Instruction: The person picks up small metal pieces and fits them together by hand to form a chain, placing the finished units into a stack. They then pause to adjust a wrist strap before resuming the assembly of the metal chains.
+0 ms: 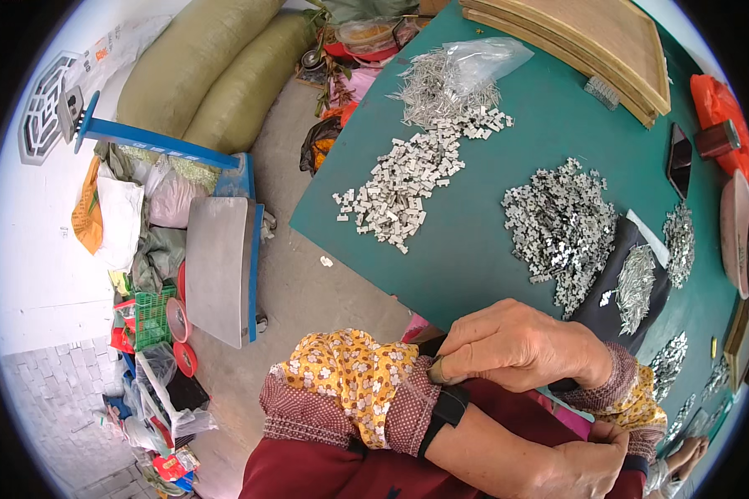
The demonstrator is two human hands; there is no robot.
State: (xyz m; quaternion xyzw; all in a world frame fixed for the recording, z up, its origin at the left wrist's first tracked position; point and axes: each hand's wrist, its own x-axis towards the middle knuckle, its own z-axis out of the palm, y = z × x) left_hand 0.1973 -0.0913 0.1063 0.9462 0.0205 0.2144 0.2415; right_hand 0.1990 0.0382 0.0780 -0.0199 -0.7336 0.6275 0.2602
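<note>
Steel is lying far to my left, the flat scale platform (220, 266) sitting on the floor beside the green sacks (216, 75). Nearer in, my yellow flowered sleeve cover (349, 378) is wrapping my left forearm, with a black wrist band (445, 409) just beyond its dotted cuff. My right hand (520, 345) is reaching across to that cuff, thumb and forefinger closed tight together on its edge, the other fingers curling loosely above. I judge I am adjusting the sleeve cover at the wrist; shifting it cleanly calls for a firm pinch on the cloth alone, clear of the band, and a steady left forearm. Behind my hands the teal surface (474, 249) is carrying heaps of small silver metal pieces (399, 187), a denser pile (562, 224) lying further right. My left hand (591, 467) is resting low at the near right, fingers bent under; whether it is holding anything, I cannot tell.
</note>
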